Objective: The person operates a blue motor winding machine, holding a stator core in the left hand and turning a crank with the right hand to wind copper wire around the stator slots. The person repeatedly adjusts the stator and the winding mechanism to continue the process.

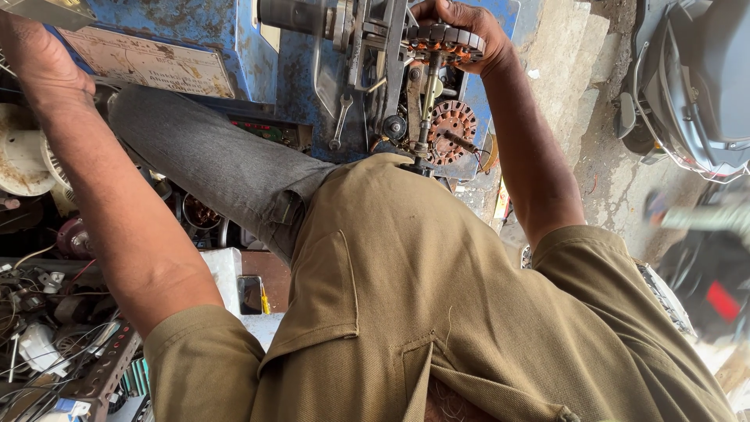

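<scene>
Cluttered workshop: right hand (457,27) clamps a wound stator (444,43) atop the blue winding machine (234,47), another stator (453,121) below; left hand (39,62), grip unclear, upper left.

**A cramped workshop in daylight**

A worn blue machine (195,35) fills the frame from eleven to one o'clock, its paint chipped and rusted. At two o'clock runs a cracked concrete floor (601,148), with a grey scooter (687,86) at three (only partly in view). Tangled wires (35,344) and scrap crowd eight o'clock.
</scene>
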The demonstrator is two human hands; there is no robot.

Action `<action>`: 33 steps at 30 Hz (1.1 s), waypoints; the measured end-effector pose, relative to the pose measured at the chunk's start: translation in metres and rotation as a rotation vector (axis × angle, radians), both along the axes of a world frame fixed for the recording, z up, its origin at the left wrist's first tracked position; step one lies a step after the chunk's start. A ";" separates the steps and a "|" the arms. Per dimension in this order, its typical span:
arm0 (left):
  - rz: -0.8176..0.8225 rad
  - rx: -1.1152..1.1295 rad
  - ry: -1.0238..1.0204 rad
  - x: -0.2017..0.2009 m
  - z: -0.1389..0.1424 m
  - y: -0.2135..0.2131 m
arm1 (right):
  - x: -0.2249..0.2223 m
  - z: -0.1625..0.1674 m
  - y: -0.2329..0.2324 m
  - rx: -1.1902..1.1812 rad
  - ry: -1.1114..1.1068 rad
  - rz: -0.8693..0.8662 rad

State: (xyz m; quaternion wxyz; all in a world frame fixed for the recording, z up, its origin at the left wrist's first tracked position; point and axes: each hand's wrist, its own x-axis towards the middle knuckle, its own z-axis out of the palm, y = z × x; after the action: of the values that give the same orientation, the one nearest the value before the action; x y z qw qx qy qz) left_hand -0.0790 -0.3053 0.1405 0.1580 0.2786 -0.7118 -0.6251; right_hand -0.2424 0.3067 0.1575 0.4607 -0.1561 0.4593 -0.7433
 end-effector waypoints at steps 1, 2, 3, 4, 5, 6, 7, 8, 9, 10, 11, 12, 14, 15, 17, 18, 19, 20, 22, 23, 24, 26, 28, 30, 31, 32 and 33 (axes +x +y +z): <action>-0.018 -0.007 0.046 0.000 0.001 0.001 | 0.000 0.000 0.000 -0.002 -0.003 0.005; -0.020 -0.014 0.057 0.000 0.002 0.002 | 0.000 0.000 0.000 0.001 0.003 0.003; -0.023 -0.021 0.069 0.000 0.003 0.003 | 0.000 0.000 0.000 0.004 0.009 0.001; -0.025 -0.028 0.081 -0.001 0.003 0.004 | 0.000 0.000 0.000 0.006 0.014 0.000; -0.022 -0.013 0.080 -0.001 0.003 0.003 | 0.000 0.000 0.000 0.006 0.016 0.000; -0.019 0.003 0.078 -0.002 0.003 0.003 | 0.000 0.000 0.000 0.006 0.018 -0.001; -0.016 0.018 0.077 -0.002 0.002 0.002 | 0.000 0.000 0.000 0.006 0.020 -0.001; -0.004 0.013 0.062 -0.002 0.001 0.001 | 0.000 0.000 0.000 0.006 0.013 0.002; 0.007 0.009 0.047 -0.001 -0.001 0.000 | 0.000 0.000 0.000 0.007 0.005 0.006; 0.018 0.004 0.033 -0.001 -0.002 -0.002 | -0.001 0.000 0.000 0.007 -0.001 0.010; 0.006 -0.012 0.057 0.000 -0.004 -0.003 | -0.001 0.000 -0.001 0.008 0.009 0.010; -0.007 -0.028 0.080 0.000 -0.005 -0.003 | -0.001 0.000 -0.001 0.011 0.018 0.009; -0.022 -0.037 0.112 0.000 -0.006 -0.004 | -0.001 0.001 0.000 0.016 0.027 0.008; -0.022 -0.030 0.122 0.000 -0.006 -0.003 | -0.001 0.001 0.000 0.018 0.028 0.008; -0.014 -0.019 0.123 0.000 -0.006 -0.003 | 0.000 0.001 0.000 0.017 0.025 0.009; -0.005 -0.013 0.115 0.000 -0.006 -0.003 | 0.000 0.001 -0.001 0.015 0.023 0.010; 0.003 -0.007 0.108 0.000 -0.005 -0.003 | 0.000 0.001 -0.001 0.013 0.020 0.011; -0.009 -0.017 0.111 0.000 -0.004 -0.002 | -0.001 0.001 0.000 0.015 0.022 0.009; -0.033 -0.037 0.117 0.000 -0.002 -0.001 | -0.001 0.000 -0.001 0.017 0.027 0.007; -0.026 -0.035 0.114 0.001 -0.001 0.000 | -0.001 0.000 -0.001 0.023 0.018 0.000; -0.019 -0.032 0.110 0.001 -0.001 0.001 | 0.000 0.000 0.000 0.030 0.009 -0.007; -0.015 -0.029 0.108 0.001 -0.001 0.001 | 0.000 0.000 0.000 0.037 0.000 -0.014; -0.021 -0.028 0.113 0.001 -0.003 0.000 | 0.000 0.000 0.000 0.038 0.000 -0.015; 0.021 -0.028 0.046 0.001 -0.005 -0.001 | 0.000 0.000 0.000 0.035 0.020 -0.012; 0.042 -0.028 0.013 0.001 -0.006 -0.002 | 0.000 0.000 -0.001 0.033 0.030 -0.011; 0.032 -0.032 0.022 0.001 -0.006 -0.002 | 0.000 0.000 -0.001 0.032 0.012 -0.007; 0.022 -0.035 0.031 0.001 -0.007 -0.003 | 0.000 0.000 -0.001 0.030 -0.005 -0.004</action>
State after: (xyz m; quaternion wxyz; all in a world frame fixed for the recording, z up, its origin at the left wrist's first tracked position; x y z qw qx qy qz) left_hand -0.0782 -0.3085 0.1338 0.1808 0.2737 -0.7171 -0.6149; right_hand -0.2425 0.3056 0.1575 0.4627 -0.1464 0.4695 -0.7375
